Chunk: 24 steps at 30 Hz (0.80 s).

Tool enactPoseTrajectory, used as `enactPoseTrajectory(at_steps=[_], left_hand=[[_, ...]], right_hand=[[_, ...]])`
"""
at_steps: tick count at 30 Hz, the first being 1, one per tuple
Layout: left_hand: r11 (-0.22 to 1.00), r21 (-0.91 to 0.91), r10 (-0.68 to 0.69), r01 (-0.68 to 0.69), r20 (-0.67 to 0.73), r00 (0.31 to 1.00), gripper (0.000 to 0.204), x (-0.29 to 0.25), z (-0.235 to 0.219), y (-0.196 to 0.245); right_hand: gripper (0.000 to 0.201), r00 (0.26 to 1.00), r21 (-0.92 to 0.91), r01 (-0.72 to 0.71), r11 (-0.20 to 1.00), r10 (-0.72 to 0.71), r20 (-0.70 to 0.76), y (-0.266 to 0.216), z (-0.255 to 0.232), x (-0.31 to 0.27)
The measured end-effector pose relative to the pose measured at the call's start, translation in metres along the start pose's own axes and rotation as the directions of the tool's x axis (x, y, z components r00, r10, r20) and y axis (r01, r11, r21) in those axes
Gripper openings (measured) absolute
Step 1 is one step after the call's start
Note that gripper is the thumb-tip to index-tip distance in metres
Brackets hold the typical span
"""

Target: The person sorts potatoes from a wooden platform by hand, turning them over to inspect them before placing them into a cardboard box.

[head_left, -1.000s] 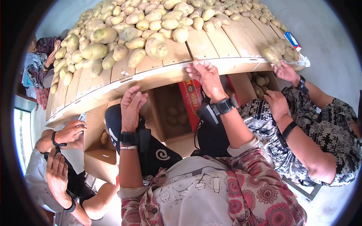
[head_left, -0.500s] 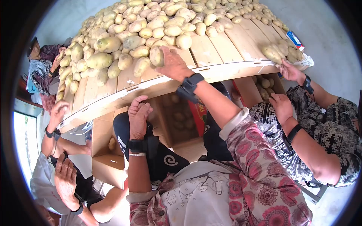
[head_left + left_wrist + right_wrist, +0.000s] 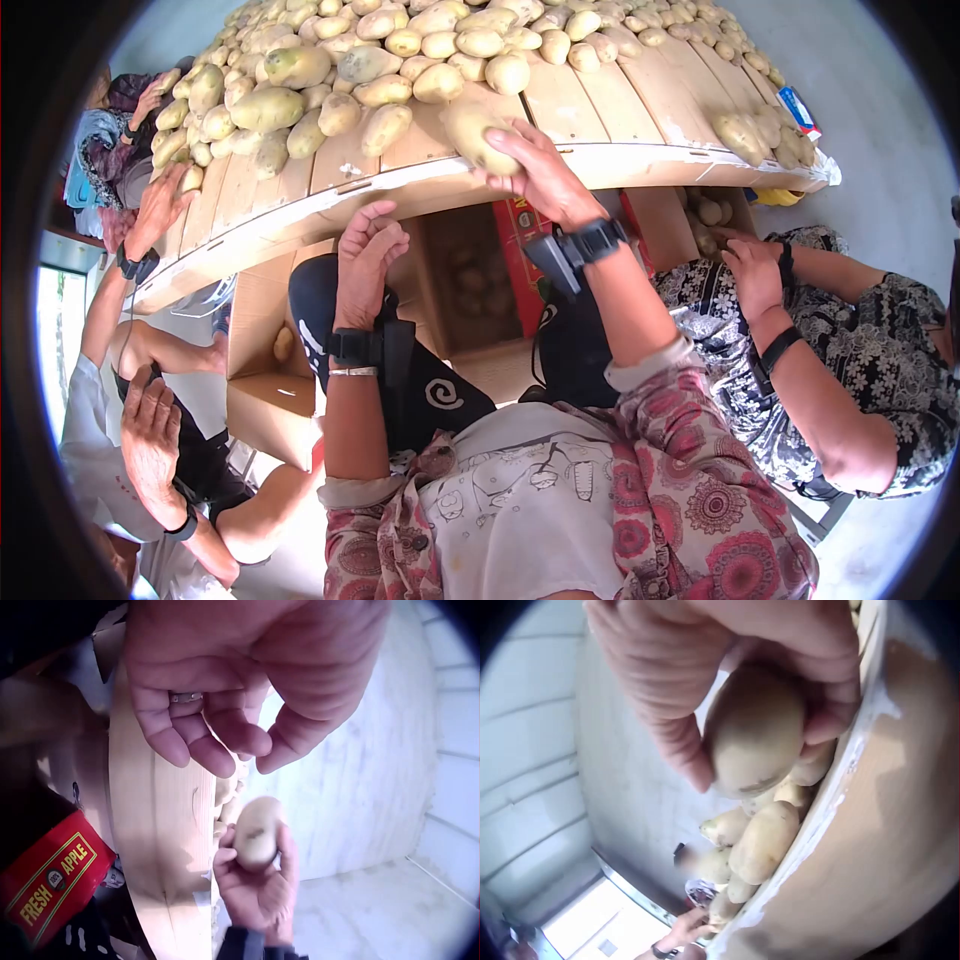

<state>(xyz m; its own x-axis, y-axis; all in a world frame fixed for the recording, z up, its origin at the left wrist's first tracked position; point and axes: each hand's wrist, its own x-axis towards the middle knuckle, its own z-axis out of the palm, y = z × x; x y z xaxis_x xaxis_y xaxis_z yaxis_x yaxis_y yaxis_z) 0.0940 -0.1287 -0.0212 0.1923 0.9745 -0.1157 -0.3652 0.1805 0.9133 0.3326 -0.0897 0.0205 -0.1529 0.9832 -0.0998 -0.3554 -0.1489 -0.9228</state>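
My right hand point(image 3: 548, 172) grips a large pale potato point(image 3: 478, 138), holding it over the table's near edge. Close up in the right wrist view, the thumb and fingers press on either side of that potato point(image 3: 754, 735), which has a dark mark near its lower end. My left hand point(image 3: 365, 262) hangs in front of the edge with loosely bent fingers. It holds nothing, and in the left wrist view its thumb is near the fingertips, with a ring point(image 3: 186, 697) on one finger. A heap of potatoes point(image 3: 385, 92) covers most of the slatted wooden table point(image 3: 565, 105).
Below the edge stand a cardboard box with potatoes point(image 3: 475, 285), a red apple box point(image 3: 515, 262) and another carton point(image 3: 270, 415). A neighbour's hands point(image 3: 752, 275) are at a box on the right. On the left, another person's hand point(image 3: 160, 212) reaches to the table.
My right hand went from the table edge to a potato at the front of the heap, gripped it and brought it back toward me. My left hand has barely moved.
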Motion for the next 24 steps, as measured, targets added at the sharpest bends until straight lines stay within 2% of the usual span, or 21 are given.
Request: enactPoseTrajectory(at_steps=[1,3,5,7,9,11,14,19,24], left_hand=[[1.0,0.017,-0.009,0.009,-0.001,1.0,0.032,0.001,0.004,0.002],[0.997,0.064,-0.042,0.038,0.066,0.997,0.038,-0.006,0.019,0.013],[0.992,0.111,-0.079,0.065,0.127,0.989,0.044,-0.014,0.027,0.015],[0.985,0.156,-0.125,0.076,0.328,0.936,0.054,-0.017,0.025,0.016],[0.988,0.125,-0.121,0.086,0.304,0.945,0.051,-0.018,0.019,0.012],[0.962,0.221,-0.221,0.163,0.272,0.937,0.046,-0.016,0.01,0.009],[0.95,0.214,-0.276,0.228,0.233,0.932,0.045,-0.018,0.013,0.011],[0.948,0.233,-0.274,0.218,0.248,0.929,0.046,-0.015,0.011,0.008],[0.949,0.247,-0.258,0.197,0.25,0.933,0.047,-0.016,0.014,0.01]], right_hand=[[0.056,1.0,0.004,0.005,1.0,-0.005,-0.007,0.005,0.002,-0.012],[0.048,0.963,0.253,-0.226,0.941,0.176,0.205,0.014,0.001,-0.037],[0.056,0.898,0.228,-0.413,0.882,0.352,0.264,0.025,0.015,-0.049],[0.058,0.852,0.19,-0.49,0.851,0.42,0.314,0.044,0.03,-0.054],[0.062,0.803,0.245,-0.577,0.779,0.488,0.341,0.064,0.033,-0.051],[0.064,0.806,0.209,-0.573,0.792,0.5,0.316,0.072,0.028,-0.052],[0.066,0.802,0.16,-0.582,0.798,0.529,0.279,0.077,0.024,-0.052],[0.067,0.785,0.115,-0.606,0.787,0.568,0.248,0.073,0.026,-0.053],[0.063,0.809,0.137,-0.572,0.809,0.53,0.253,0.071,0.024,-0.049]])
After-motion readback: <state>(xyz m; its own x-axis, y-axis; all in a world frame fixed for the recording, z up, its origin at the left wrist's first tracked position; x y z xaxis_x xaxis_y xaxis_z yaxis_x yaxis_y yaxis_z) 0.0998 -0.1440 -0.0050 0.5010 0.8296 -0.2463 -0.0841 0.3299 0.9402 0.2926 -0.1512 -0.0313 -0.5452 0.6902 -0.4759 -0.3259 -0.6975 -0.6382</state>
